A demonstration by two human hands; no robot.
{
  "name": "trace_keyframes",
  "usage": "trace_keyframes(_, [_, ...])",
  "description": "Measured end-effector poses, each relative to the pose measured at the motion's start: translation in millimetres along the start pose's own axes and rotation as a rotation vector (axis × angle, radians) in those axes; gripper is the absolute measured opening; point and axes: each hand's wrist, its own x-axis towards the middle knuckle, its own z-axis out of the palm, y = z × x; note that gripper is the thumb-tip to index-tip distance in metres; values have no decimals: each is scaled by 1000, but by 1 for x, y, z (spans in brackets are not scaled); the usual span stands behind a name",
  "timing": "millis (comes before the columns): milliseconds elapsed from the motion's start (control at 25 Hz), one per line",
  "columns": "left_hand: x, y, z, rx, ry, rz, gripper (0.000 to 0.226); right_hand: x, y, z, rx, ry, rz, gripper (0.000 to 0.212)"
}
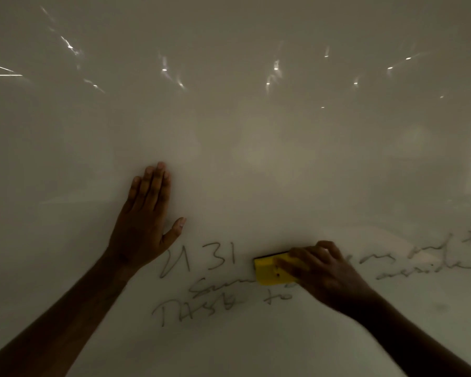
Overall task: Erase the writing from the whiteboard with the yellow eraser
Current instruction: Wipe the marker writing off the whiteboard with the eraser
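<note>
— Pressing on the whiteboard (256,164), is that the left hand (144,224)?

— Yes. It lies flat against the board, fingers straight and close together, thumb spread out to the side. It holds nothing.

— And the right hand (321,273)?

— Its fingers are curled over the yellow eraser (272,269), gripping it from the right end and top. The eraser sits against the board, low and a little right of centre, its left end sticking out bare.

— Where is the writing (201,284)?

— All in the lower part of the board. Left of the eraser I read "U 31", just beside its left edge. Below that run two more lines, the lowest looking like "TASK to"; the middle line passes under the eraser's lower edge. More scrawl runs to the right of the right hand, toward the board's edge, too blurred to read.

— How do the two hands stand to each other?

— Well apart. The left is higher and to the left, its thumb just above "U 31"; the right is lower, on the eraser.

— Anything else?

— Small glints of light reflected across the upper board.
</note>
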Motion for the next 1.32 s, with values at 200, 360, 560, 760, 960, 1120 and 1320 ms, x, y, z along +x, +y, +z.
trace_keyframes(200, [-1,3,2,8,6,-11,93,41,40,-25,-51,87,159,52])
trace_keyframes(360, [0,2,1,9,9,-2,90,107,19,-19,39,125,180,54])
trace_keyframes(560, [-17,-19,1,61,29,-13,86,72,-14,5,78,-8,-38,53])
trace_keyframes(760, [-29,-25,9,52,53,-41,81,64,18,-15,40,14,61,59])
trace_keyframes(960, [-29,-37,0,-31,20,11,79,123,-17,-1,125,75,127,60])
trace_keyframes(1120, [-38,-49,2,37,43,10,80,69,-45,22,150,-23,-43,50])
trace_keyframes(1320, [-44,-48,10,72,68,-21,83,67,-14,7,108,33,27,55])
